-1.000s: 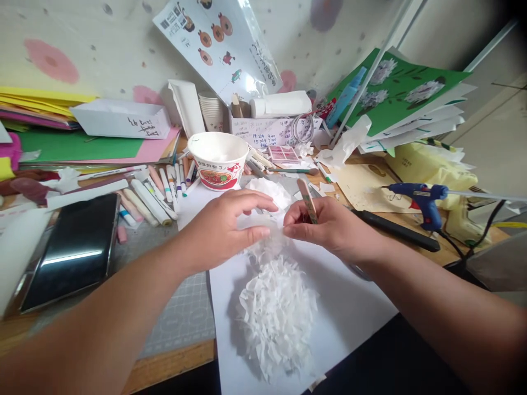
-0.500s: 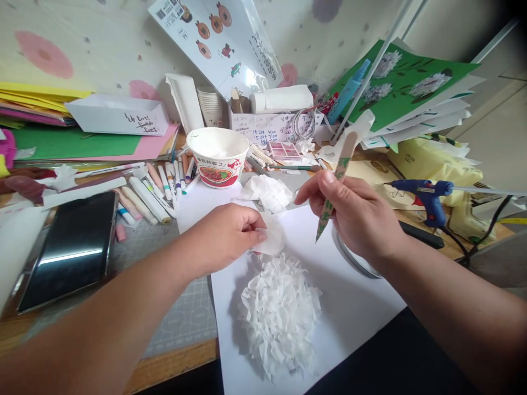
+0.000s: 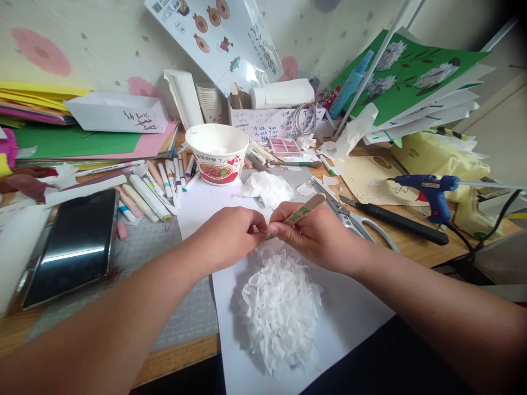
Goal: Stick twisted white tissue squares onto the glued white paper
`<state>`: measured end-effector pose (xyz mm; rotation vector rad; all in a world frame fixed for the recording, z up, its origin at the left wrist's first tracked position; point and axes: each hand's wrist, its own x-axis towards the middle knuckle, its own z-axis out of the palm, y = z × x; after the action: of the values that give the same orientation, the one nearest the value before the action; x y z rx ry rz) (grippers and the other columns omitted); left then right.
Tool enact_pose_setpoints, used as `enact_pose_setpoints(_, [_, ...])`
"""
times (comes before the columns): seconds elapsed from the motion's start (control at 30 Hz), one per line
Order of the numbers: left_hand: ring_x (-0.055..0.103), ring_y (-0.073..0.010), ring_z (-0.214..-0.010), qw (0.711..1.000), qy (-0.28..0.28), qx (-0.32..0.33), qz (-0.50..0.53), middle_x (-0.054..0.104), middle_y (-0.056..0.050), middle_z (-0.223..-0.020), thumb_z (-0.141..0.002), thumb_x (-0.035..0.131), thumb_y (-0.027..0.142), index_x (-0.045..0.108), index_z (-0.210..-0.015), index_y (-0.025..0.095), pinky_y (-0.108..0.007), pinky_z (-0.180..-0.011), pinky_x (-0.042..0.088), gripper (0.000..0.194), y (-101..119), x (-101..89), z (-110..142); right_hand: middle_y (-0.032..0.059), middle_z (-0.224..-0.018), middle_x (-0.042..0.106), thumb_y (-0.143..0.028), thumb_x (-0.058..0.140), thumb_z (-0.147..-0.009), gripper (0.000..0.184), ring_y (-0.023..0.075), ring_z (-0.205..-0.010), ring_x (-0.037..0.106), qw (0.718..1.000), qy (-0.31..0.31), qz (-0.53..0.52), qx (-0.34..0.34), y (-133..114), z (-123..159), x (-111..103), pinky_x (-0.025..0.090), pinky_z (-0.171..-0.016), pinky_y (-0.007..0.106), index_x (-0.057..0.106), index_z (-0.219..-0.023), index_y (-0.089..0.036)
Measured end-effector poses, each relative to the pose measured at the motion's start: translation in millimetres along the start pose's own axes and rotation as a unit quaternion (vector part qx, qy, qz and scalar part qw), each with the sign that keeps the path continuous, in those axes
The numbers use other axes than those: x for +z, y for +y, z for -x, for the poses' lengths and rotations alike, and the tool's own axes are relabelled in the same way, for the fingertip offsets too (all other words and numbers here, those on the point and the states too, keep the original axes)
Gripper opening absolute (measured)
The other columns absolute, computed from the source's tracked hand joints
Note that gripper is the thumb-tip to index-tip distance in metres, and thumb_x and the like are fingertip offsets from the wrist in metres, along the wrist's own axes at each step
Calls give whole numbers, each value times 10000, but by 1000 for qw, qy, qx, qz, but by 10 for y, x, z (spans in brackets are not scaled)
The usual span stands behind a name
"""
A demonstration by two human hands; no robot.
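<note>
My left hand point(image 3: 234, 236) is closed in a pinch on a thin piece of white tissue paper point(image 3: 265, 253), mostly hidden by the fingers. Close against it, my right hand point(image 3: 317, 236) grips a flat wooden stick point(image 3: 303, 212) with a green pattern. The stick's rounded end points up to the right; its pointed end is hidden at the left fingertips. Just below both hands, a fluffy ball of white paper strips point(image 3: 282, 315) rests on a large white sheet point(image 3: 354, 307). Crumpled white tissue point(image 3: 269, 187) lies beyond the hands.
A paper bowl point(image 3: 217, 156) stands behind, with several markers point(image 3: 175, 178) to its left. Scissors point(image 3: 349, 219), a black-handled cutter point(image 3: 397, 221) and a blue glue gun point(image 3: 434, 189) lie at right. A dark tablet point(image 3: 74, 247) rests at left on a grey cutting mat point(image 3: 181, 312).
My right hand lifted away to the right with the stick upright, then came back to the left hand, stick now slanted. The left hand kept its tissue piece. The scissors came into fuller view.
</note>
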<state>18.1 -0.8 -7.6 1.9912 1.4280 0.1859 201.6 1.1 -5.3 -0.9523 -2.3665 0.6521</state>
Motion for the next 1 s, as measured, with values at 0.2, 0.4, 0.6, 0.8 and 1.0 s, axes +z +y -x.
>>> enact_pose_setpoints(0.2, [596, -154, -609, 1000, 12, 10, 5, 659, 28, -653, -749, 512, 297, 655, -770, 221, -241, -520, 380, 164, -20, -18, 0, 15, -678, 608, -295, 495, -913, 223, 96, -574, 499, 999, -44, 1, 14, 66, 19, 64, 333, -541, 230, 621, -809, -143])
enact_pose_setpoints(0.4, [565, -128, -554, 999, -11, 29, -27, 648, 43, -598, -708, 481, 205, 708, -786, 233, -227, -520, 357, 242, -17, -68, 31, 24, -705, 591, -258, 489, -933, 216, 108, -638, 517, 998, -22, -2, -66, 44, 81, 93, 397, -588, 232, 569, -766, -147])
enact_pose_setpoints(0.6, [555, -110, -552, 997, -38, 46, -38, 697, 49, -695, -691, 474, 180, 739, -785, 266, -216, -507, 348, 294, -16, -110, 69, 10, -671, 580, -336, 508, -930, 244, 104, -597, 539, 982, 77, -173, 7, 172, 197, 19, 439, -545, 236, 601, -791, -159])
enact_pose_setpoints(0.8, [511, -98, -500, 997, -66, 16, -41, 662, 70, -629, -700, 475, 210, 745, -798, 300, -203, -463, 332, 302, -12, -169, 98, 11, -723, 595, -341, 567, -894, 209, 102, -629, 562, 956, 107, -262, 78, 252, 167, -32, 453, -564, 233, 621, -814, -156])
enact_pose_setpoints(1.0, [449, -81, -469, 994, -99, 1, -47, 558, 72, -547, -704, 477, 212, 732, -804, 302, -187, -444, 310, 289, -1, -262, 107, 40, -737, 645, -285, 614, -853, 175, 117, -669, 594, 980, 31, -190, 48, 212, 154, -12, 469, -594, 237, 677, -844, -123])
